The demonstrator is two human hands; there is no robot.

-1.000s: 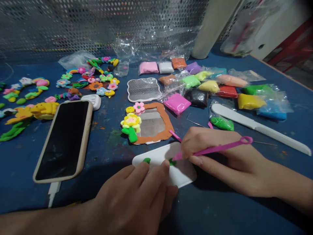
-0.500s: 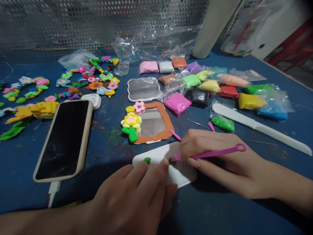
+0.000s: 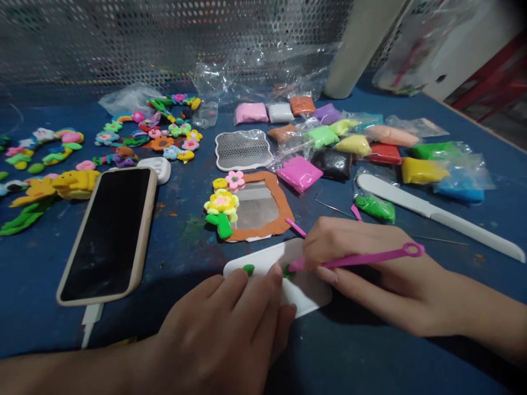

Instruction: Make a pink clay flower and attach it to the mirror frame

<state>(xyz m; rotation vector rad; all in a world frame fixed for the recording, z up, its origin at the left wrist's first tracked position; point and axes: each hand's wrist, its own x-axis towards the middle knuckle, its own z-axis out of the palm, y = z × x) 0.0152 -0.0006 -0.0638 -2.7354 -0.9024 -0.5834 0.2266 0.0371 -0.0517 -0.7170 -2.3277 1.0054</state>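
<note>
My right hand (image 3: 370, 269) is closed around a pink clay-modelling tool (image 3: 370, 257), with its ring-shaped end pointing right. The tool's flat tip touches a small green clay piece (image 3: 287, 271) on a white board (image 3: 307, 293). My left hand (image 3: 230, 323) is closed over the board's near left part, fingers pressed together and its thumb at the near edge. Another green clay bit (image 3: 248, 269) lies by its knuckles. Just beyond the board is a mirror with a brown clay frame (image 3: 284, 211), decorated with a yellow flower (image 3: 221, 203) and a pink flower (image 3: 235, 180).
A phone (image 3: 109, 236) with a cable lies at left, near finished clay ornaments (image 3: 160, 144). A plain white-rimmed mirror (image 3: 242, 151) lies behind the brown one. Bagged clay packs (image 3: 332, 163) spread across the back right, with a white-handled blade (image 3: 440, 214) nearer my right hand.
The pink tool's ring end has shifted slightly right. My left index fingertip has drawn back a little from the tool's tip, and more of the green clay there shows.
</note>
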